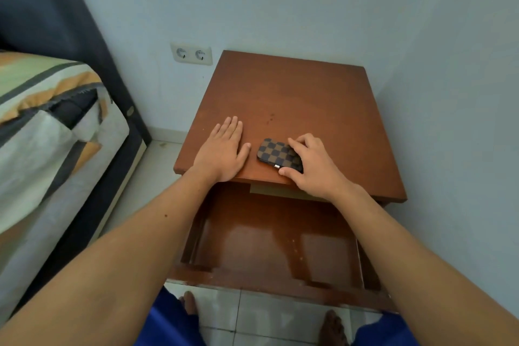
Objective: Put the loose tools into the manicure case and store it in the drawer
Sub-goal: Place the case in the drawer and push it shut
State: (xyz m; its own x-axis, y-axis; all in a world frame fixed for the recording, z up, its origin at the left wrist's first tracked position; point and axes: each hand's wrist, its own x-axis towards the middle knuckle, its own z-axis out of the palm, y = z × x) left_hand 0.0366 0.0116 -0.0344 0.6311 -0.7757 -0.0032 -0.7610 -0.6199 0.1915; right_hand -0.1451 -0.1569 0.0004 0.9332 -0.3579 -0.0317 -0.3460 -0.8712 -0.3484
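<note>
The manicure case (273,151), a small closed pouch with a brown and black checker pattern, lies near the front edge of the wooden bedside table (303,98). My right hand (311,164) grips the case's right end, fingers curled over its top and thumb at its front side by the clasp. My left hand (224,149) rests flat on the tabletop just left of the case, fingers straight, not touching it. Below the tabletop the drawer (275,239) is pulled out wide; its glossy brown floor shows nothing inside. No loose tools are visible.
A bed (47,132) with a striped cover stands to the left, with a dark headboard behind it. A double wall socket (191,54) sits on the wall behind the table. Light walls close in at the back and right. My bare feet stand on floor tiles below the drawer.
</note>
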